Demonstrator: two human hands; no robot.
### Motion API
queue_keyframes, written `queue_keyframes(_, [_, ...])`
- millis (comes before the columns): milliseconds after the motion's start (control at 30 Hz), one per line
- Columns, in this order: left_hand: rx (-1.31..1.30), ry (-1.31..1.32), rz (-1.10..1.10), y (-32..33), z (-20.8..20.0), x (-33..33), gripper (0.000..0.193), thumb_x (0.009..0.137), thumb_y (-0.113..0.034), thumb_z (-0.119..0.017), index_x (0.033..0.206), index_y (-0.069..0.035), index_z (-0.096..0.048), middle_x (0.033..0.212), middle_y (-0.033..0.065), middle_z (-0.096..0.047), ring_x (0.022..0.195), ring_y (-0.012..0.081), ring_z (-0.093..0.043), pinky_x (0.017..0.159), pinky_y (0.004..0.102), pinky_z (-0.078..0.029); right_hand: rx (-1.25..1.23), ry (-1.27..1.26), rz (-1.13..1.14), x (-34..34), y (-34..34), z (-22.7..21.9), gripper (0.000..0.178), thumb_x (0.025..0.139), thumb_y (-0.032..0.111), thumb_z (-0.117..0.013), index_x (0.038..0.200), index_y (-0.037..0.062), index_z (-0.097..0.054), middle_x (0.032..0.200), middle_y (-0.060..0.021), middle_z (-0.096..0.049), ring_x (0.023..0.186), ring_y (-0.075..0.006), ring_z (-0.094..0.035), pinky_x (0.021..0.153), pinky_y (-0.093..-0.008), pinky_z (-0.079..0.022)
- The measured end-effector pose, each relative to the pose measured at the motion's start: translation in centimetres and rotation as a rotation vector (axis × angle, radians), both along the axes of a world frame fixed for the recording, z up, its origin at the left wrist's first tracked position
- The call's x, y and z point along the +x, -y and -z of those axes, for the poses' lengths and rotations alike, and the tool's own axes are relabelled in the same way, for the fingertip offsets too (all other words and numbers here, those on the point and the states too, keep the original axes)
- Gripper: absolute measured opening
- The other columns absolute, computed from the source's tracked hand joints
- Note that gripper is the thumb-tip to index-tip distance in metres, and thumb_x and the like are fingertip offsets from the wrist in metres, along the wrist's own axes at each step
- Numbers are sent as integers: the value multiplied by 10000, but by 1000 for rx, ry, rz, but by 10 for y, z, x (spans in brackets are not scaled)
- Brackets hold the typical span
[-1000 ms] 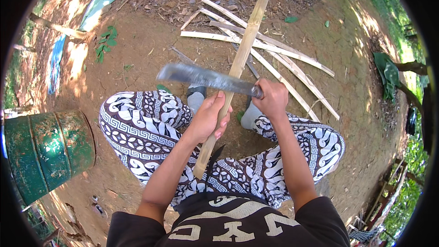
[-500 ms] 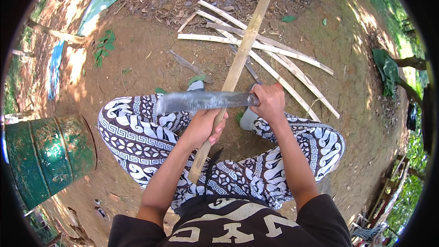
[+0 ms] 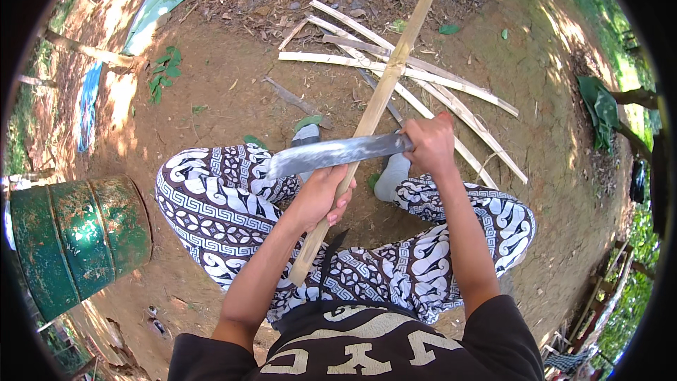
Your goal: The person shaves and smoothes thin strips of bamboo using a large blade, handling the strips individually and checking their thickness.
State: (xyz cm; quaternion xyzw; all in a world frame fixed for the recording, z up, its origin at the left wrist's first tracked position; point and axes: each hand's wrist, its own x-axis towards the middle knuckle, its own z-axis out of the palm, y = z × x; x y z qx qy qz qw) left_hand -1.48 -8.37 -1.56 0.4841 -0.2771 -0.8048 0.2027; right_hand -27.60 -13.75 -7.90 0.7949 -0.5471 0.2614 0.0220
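Observation:
My left hand (image 3: 326,199) is wrapped round a long, pale bamboo strip (image 3: 381,96), which slants from my lap up and away to the right. A node crosses the strip beyond my hands. In my right hand (image 3: 429,142) is a machete (image 3: 338,154), its handle mostly hidden by my fingers. The broad grey blade lies across the strip just beyond my left hand and points left; its far end is a little blurred. Whether the edge bites into the bamboo, I cannot tell.
Several thin bamboo strips (image 3: 462,85) lie crossed on the dirt ahead, with a dark flat piece (image 3: 290,96) left of them. A rusty green drum (image 3: 84,233) lies at my left. Big green leaves (image 3: 161,7) are at the far left. My folded legs (image 3: 211,204) frame the work.
The bamboo strip's far end has come nearer, into view. My right hand has shifted slightly right and away, and the machete blade now tilts more, its tip lower and further right.

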Motion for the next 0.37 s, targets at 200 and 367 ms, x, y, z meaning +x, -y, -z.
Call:
queue_keyframes(200, [34,-171,-4,-6,0,11,432,1096,-416,-365,922,-46,-503,524,-5,-396,295,90,-355,270,241,-317,377,139,951,-96,38,27,290,857,263,-649,859,-23,-702,834,-284,-698,820,-451,-694,761,-525,-549])
queue_keyframes(367, [120,-419,-51,2,7,15,423,1094,-416,-360,935,-56,-516,541,15,-438,284,115,-389,257,256,-350,410,581,862,-49,11,15,306,816,262,-660,930,-10,-740,883,-323,-691,936,-390,-728,893,-526,-519])
